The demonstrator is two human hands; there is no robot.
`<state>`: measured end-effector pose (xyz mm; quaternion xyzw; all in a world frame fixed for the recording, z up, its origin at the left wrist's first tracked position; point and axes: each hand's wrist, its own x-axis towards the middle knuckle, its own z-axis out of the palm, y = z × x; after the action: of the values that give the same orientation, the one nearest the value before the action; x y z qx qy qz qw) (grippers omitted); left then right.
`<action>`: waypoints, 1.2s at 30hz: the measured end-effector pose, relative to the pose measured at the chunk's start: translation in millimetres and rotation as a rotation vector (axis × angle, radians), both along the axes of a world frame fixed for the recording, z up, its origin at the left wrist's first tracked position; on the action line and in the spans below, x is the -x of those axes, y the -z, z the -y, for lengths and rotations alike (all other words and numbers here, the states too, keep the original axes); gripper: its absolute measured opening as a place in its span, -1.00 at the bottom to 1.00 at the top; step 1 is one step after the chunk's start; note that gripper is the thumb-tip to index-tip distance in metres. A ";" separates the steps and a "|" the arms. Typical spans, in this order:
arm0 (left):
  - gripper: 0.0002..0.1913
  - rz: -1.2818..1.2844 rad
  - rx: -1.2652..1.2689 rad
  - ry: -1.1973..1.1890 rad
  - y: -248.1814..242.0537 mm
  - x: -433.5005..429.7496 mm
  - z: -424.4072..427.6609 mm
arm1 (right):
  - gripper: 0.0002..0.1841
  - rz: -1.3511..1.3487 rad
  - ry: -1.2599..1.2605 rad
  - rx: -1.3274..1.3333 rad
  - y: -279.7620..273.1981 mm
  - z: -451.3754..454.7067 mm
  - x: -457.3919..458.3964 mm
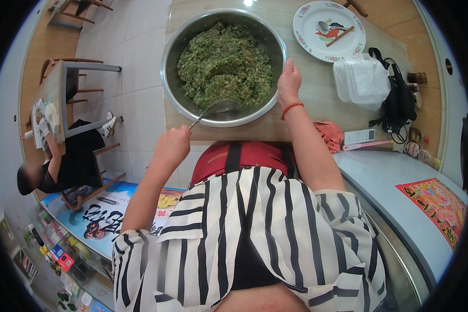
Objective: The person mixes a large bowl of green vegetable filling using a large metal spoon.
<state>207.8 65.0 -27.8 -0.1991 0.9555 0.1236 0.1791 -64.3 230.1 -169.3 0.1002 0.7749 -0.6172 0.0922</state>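
A large stainless steel bowl (166,78) stands on the table, holding a heap of chopped green filling (226,66). My left hand (172,145) is closed around the handle of a metal spoon (223,107), whose bowl lies against the near edge of the filling. On the right side of the metal bowl, my right hand (289,82) holds the rim, with its fingers pointing away from me and the thumb hidden. A red bead bracelet (292,110) circles that wrist.
A floral plate (304,37) bears a spoon (324,26) and a brown stick. Plastic containers in a clear bag (362,82), a black bag (399,99), a red cloth (329,134), a remote control (359,137) and bottles lie to the right. Another person (78,156) sits at a table far left.
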 end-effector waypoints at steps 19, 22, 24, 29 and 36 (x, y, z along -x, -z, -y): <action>-0.83 -0.069 -0.040 -0.051 24.8 157.8 27.1 | -0.46 0.005 -0.063 -0.068 -8.8 -3.7 0.9; -0.80 -0.178 -0.042 -0.160 26.0 154.8 66.4 | -0.46 -0.010 -0.054 -0.063 -12.7 -4.9 -0.1; -0.81 -0.196 0.025 -0.157 19.2 171.6 79.4 | -0.46 -0.032 -0.044 -0.047 -10.2 -3.3 0.5; -0.87 -0.078 0.250 0.317 -18.0 210.9 3.6 | -0.51 -0.023 -0.013 0.053 -0.8 -3.3 2.0; -0.92 -0.088 0.397 0.611 -43.6 100.5 17.6 | -0.45 -0.031 -0.058 -0.026 -8.3 -2.4 -1.8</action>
<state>107.3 47.5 15.8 0.0701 0.9831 -0.1151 0.1242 -62.5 232.5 -161.0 0.0695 0.7868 -0.6056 0.0969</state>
